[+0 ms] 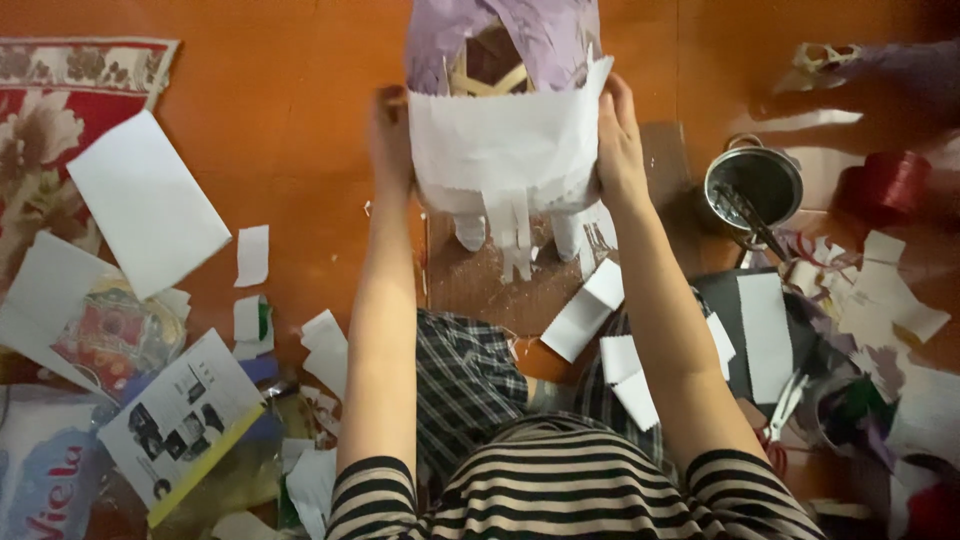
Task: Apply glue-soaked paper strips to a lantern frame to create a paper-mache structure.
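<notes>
A rounded craft form [505, 40] covered in purple paper, with a gap showing crossed sticks inside, stands ahead of me. A white paper sheet [505, 150] with cut strips hanging at its bottom edge wraps its lower part. My left hand [390, 140] presses the sheet's left edge against the form. My right hand [620, 140] presses the right edge. Under the form lies a brown cardboard board [480, 285] on the orange floor.
White paper pieces [150, 205] and booklets [180, 420] lie at left by a red patterned rug [40, 120]. A metal pot [752, 185] with a utensil, a red roll [895, 185], scissors [785, 405] and paper scraps sit at right. Folded white pieces [585, 315] lie near my knees.
</notes>
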